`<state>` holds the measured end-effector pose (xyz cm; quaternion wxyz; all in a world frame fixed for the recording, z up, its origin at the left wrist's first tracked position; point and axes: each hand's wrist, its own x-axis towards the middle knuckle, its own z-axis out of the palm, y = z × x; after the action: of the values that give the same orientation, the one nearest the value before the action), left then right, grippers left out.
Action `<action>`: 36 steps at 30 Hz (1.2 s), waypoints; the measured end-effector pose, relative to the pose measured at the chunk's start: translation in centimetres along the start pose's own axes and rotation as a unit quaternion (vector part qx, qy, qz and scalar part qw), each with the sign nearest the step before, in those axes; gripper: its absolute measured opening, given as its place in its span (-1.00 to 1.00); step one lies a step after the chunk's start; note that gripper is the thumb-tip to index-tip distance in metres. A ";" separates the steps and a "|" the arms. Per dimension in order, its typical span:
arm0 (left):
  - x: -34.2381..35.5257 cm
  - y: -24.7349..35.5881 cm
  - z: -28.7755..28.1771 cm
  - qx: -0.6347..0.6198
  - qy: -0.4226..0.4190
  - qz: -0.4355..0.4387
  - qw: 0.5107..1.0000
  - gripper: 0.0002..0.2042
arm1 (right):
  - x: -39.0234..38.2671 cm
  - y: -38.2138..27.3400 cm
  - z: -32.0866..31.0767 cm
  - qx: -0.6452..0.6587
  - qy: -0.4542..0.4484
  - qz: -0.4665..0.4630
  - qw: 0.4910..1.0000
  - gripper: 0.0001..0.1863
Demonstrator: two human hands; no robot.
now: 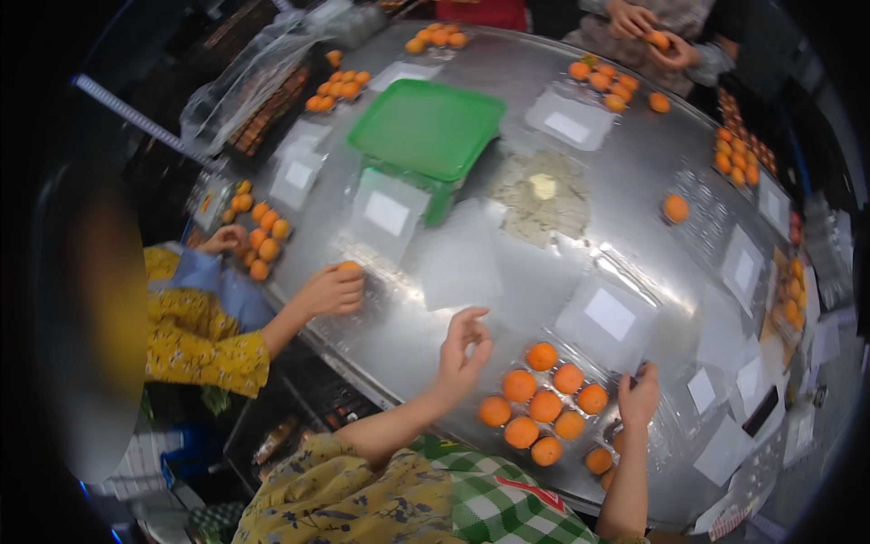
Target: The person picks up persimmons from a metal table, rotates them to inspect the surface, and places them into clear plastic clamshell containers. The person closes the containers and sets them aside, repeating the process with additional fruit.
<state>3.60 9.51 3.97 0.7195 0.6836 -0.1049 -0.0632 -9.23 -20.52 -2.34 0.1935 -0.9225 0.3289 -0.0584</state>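
In front of me, an open clear plastic tray point(494, 372) holds several orange round fruits point(545, 406), set out in rows. Its flat clear lid with a white label point(609, 314) lies folded back on the far side. My left hand point(465, 352) hovers at the tray's left, fingers loosely bent and apart, holding nothing I can see. By the tray's right edge is my right hand point(640, 395), its thumb and index finger apart; whether it touches the plastic is unclear. Beneath my right wrist sit a few more orange fruits point(598, 461), partly hidden by the forearm.
A green lidded bin point(426, 127) stands on the metal table point(381, 349). Near it lies a wet grey cloth point(548, 204). A co-worker's hand point(331, 290) at left holds a fruit; another person's hands point(666, 53) work at the far side. More labelled trays line the edges.
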 end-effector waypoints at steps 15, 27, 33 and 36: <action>2.2 25.1 -3.8 -0.493 -0.243 0.359 0.755 -0.66 | 0.0 1.3 0.2 -0.011 -0.047 -0.026 0.999 -0.44; 2.4 25.4 -5.3 -0.406 -0.237 0.336 0.816 -0.70 | -0.1 1.3 0.2 -0.021 -0.041 -0.039 0.998 -0.48; 3.3 24.7 -4.3 -0.399 -0.246 0.368 0.803 -0.70 | -0.1 0.9 -0.2 -0.032 -0.032 -0.025 0.999 -0.54; 3.4 24.1 -4.2 -0.405 -0.281 0.370 0.788 -0.78 | 0.1 0.7 0.2 -0.025 -0.015 -0.016 0.999 -0.64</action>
<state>6.64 14.14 28.00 0.8372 0.1908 -0.5123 -0.0187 -9.53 -20.96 -2.77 0.1741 -0.9331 0.3121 -0.0393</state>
